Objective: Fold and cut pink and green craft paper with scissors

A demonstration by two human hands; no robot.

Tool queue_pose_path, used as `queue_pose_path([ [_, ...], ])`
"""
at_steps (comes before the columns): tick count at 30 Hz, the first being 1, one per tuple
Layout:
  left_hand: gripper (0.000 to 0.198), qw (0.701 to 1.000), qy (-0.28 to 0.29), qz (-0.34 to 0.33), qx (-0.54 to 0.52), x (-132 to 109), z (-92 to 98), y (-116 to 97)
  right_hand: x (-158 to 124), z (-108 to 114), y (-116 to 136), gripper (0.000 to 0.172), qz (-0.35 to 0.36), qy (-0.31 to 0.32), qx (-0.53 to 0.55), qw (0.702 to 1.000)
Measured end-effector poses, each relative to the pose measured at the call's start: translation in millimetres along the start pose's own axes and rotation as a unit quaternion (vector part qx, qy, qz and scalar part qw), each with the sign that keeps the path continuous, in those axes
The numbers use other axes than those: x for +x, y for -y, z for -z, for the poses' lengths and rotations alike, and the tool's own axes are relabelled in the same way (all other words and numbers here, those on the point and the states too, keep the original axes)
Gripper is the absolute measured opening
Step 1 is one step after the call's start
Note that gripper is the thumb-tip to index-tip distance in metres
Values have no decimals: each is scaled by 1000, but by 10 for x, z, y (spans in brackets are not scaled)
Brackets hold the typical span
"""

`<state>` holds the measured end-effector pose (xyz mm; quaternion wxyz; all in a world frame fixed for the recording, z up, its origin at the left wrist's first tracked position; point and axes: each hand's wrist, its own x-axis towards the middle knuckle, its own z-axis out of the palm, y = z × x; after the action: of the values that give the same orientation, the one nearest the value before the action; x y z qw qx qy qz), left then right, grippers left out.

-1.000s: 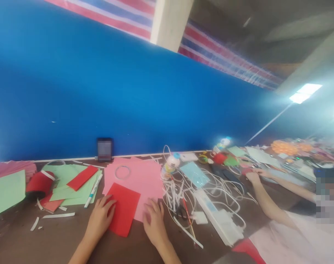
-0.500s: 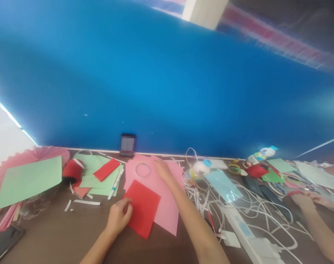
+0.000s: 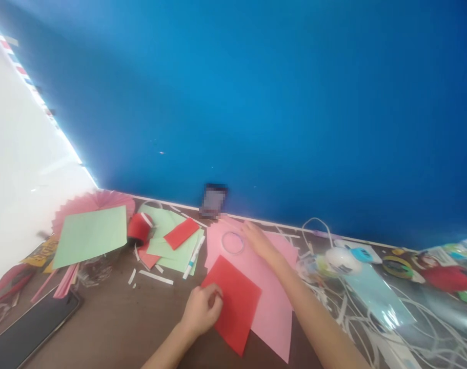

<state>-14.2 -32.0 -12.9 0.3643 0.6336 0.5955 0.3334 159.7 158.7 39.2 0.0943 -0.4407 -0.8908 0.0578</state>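
My left hand (image 3: 202,309) has its fingers curled at the left corner of a square red paper (image 3: 237,307). The red paper lies tilted over larger pink paper (image 3: 275,287). My right hand (image 3: 258,240) reaches to the far part of the pink paper, with its fingers drawn together. Blur hides what is between those fingertips; a thin pale strip runs near them. Just left of this hand, a thin clear ring (image 3: 232,251), perhaps a tape roll, rests on the pink paper.
Green sheets (image 3: 164,233), a small red piece (image 3: 181,233), a white marker (image 3: 194,257) and a red roll (image 3: 140,227) lie left. A phone (image 3: 33,328) is nearer. White cables (image 3: 348,312), a glue bottle (image 3: 343,260) and a blue packet (image 3: 379,297) sit right.
The view has turned left, so things appear further right, and the co-worker's arms have left the picture. Both of my hands stay about where they were on the papers.
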Motion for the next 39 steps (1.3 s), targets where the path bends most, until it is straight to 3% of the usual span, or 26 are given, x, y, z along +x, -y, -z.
queue_pose_path([
  [3, 17, 1000, 4, 9, 7, 11, 18, -41, 183, 36, 281, 26, 46, 50, -28, 997],
  [6, 17, 1000, 10, 16, 10, 21, 17, -39, 359, 55, 591, 32, 72, 50, -18, 996],
  [8, 17, 1000, 12, 17, 11, 21, 11, -31, 408, 58, 756, 25, 65, 67, 8, 996],
  [11, 17, 1000, 13, 13, 19, 18, 10, -34, 371, 17, 925, 14, 33, 150, 15, 988],
  [15, 18, 999, 12, 18, 35, 17, 19, -62, 267, -124, 1044, 28, -20, 211, -4, 977],
  [21, 18, 998, 15, 12, 62, 36, 19, -72, 257, -215, 1071, 27, -14, 206, -11, 978],
  [25, 18, 997, 13, 7, 81, 47, 16, -67, 505, -88, 1160, 31, 68, 172, 12, 983],
  [28, 19, 996, 8, 1, 94, 46, 17, -67, 782, 82, 1296, 40, 150, 82, 1, 985],
  [31, 20, 995, 1, -5, 98, 41, 12, -60, 908, 221, 1407, 34, 140, -4, -10, 990],
  [33, 20, 995, -10, -17, 95, 34, -4, -48, 846, 227, 1457, 30, 87, 28, 12, 996],
  [35, 20, 995, -37, -45, 87, 23, -32, -35, 707, 139, 1513, 29, 19, 111, 25, 993],
  [37, 20, 990, -89, -87, 73, 9, -59, -26, 572, -19, 1590, 34, -41, 194, 11, 980],
  [39, 19, 979, -152, -124, 60, -4, -69, -21, 510, -176, 1674, 30, -72, 239, 3, 968],
])
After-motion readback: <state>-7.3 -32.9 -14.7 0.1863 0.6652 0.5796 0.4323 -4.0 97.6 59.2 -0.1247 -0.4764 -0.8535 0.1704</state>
